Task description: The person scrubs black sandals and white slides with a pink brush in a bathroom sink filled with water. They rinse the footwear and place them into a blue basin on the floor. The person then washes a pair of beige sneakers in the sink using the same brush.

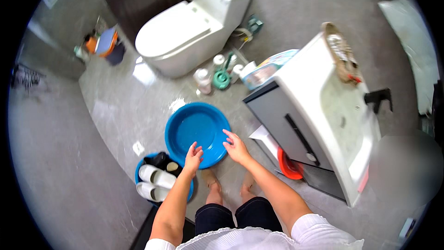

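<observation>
A round blue basin (pixel 190 122) stands on the grey floor in front of my feet, with some shine on its bottom that may be water. Over its near edge hangs my left hand (pixel 194 158), fingers apart and nothing in them. My right hand (pixel 236 147) is at the basin's right side, its fingers spread and likewise holding nothing. Whether either hand touches the rim I cannot tell. Left of my left forearm, a second blue basin (pixel 190 190) holds white slippers (pixel 157 176) and dark shoes (pixel 162 160).
A white toilet (pixel 178 32) stands beyond the basin, with several bottles (pixel 202 81) and a green container (pixel 221 79) nearby. On the right is a sink cabinet (pixel 296 134) with a beige shoe (pixel 340 53) on the sink's edge. A red basin (pixel 288 166) shows beneath it.
</observation>
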{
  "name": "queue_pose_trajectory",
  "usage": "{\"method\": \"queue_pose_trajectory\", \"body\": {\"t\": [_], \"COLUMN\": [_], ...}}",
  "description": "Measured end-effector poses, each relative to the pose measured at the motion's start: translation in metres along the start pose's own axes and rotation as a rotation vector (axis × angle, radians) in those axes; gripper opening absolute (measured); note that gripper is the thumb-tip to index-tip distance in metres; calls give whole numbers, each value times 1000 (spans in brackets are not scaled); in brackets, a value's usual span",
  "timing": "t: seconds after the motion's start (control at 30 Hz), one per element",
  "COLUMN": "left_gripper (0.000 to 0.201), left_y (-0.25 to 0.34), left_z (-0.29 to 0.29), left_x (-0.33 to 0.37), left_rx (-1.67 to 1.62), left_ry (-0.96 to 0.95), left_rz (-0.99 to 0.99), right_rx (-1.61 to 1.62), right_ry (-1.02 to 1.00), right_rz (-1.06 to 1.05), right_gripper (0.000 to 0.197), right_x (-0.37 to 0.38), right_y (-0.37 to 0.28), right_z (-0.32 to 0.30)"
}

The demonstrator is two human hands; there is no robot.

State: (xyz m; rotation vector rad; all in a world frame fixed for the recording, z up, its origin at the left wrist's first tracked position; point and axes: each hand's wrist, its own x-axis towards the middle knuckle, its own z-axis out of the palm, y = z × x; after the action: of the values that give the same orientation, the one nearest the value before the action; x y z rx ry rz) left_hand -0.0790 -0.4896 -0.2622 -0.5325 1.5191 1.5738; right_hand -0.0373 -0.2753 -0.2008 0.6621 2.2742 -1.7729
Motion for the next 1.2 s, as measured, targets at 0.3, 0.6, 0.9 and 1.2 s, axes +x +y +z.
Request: {"method": "queue_pose_trajectory", "body": {"t": [0.3, 0.6, 0.9, 1.2], "left_gripper": [45, 43, 91, 106], "left_y": [206, 254, 241, 210], "left_z": [226, 411, 498, 548], "left_x": [-119, -163, -145, -136], "left_rx": [181, 506, 1084, 1799], "left_ry": [-413, -616, -223, -369], "left_rz": [713, 706, 1330, 1388], "right_rx": [-449, -1128, -863, -745], "right_ry": [736, 743, 590, 546], "right_rz": [-626, -75, -494, -532], "right_gripper": [40, 69, 27, 13], "right_x": [-88, -34, -78, -192], "right_y": [-190, -154, -132, -52], "right_z": [-256, -499, -492, -487]}}
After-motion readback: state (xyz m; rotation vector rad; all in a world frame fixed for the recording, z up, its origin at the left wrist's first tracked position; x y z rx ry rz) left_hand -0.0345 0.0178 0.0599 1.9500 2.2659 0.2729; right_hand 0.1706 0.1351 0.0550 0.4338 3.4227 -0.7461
